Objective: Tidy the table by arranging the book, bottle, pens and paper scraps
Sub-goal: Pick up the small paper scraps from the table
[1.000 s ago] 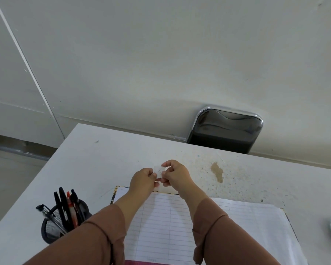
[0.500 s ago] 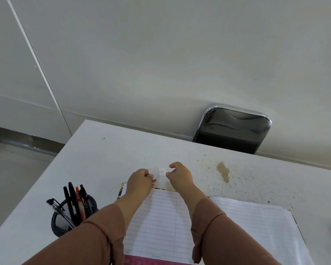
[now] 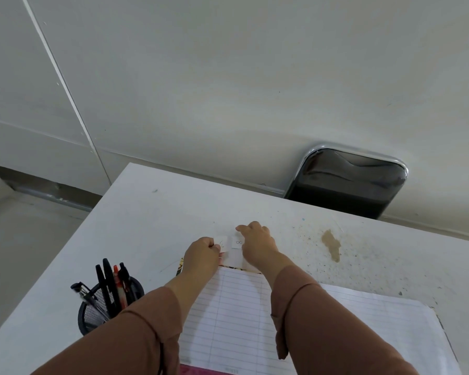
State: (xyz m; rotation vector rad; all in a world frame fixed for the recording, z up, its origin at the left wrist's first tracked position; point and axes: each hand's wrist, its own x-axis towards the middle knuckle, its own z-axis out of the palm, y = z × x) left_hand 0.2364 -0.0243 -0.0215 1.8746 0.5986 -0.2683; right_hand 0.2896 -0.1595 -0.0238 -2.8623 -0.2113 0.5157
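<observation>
An open lined book point(image 3: 236, 315) lies on the white table point(image 3: 146, 226) in front of me. Just beyond its far edge, two small white paper scraps sit side by side. My left hand point(image 3: 202, 251) pinches the left scrap point(image 3: 224, 243), which bears a small pen mark. My right hand point(image 3: 256, 240) pinches the right scrap point(image 3: 236, 242), also marked. Both scraps are low, at the table surface. Several pens point(image 3: 111, 282), black and one red, stand in a black mesh holder point(image 3: 92, 312) at the near left. No bottle is in view.
A black chair back with a chrome frame point(image 3: 347, 182) stands behind the table's far edge. A brown stain point(image 3: 332, 244) and speckles mark the table's right part. A white wall rises behind. Floor shows beyond the table's left edge.
My hands held one scrap together above the table, then moved apart and lower; now each holds a separate scrap close to the table. The view has shifted a little.
</observation>
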